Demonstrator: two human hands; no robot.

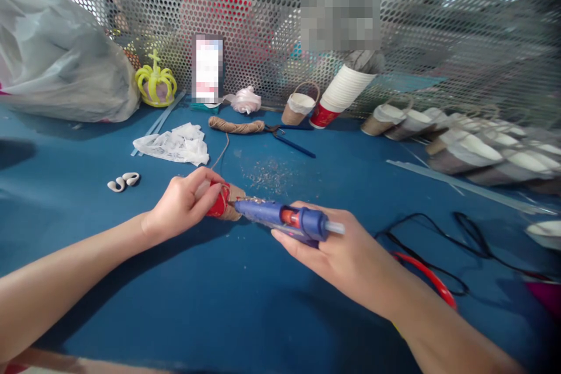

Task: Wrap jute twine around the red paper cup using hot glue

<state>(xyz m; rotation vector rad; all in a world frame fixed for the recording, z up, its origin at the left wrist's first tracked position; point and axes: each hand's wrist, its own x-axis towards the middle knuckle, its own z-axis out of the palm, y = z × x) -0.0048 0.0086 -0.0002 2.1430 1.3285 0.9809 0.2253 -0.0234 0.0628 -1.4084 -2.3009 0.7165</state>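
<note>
My left hand (pixel 186 201) is closed around a red paper cup (pixel 218 201) lying on its side, pinching it near the base. Brown twine (pixel 236 203) is wrapped around part of the cup. My right hand (pixel 346 257) grips a blue hot glue gun (pixel 280 219), with a clear glue stick (pixel 335 227) poking out of its back end. The gun's nozzle is at the edge of the twine wrapping; whether it touches cannot be made out. A strand of twine runs from near my left fingers back to a wound twine bundle (pixel 236 125).
Pliers (pixel 293 141) lie beside the bundle, near crumpled white plastic (pixel 173 145). Behind stand stacked paper cups (pixel 346 93), a phone (pixel 207 70) and a yellow crown-shaped piece (pixel 155 85). At right are several twine-covered baskets (pixel 464 149), glue sticks (pixel 464 184) and a black cord (pixel 421 216).
</note>
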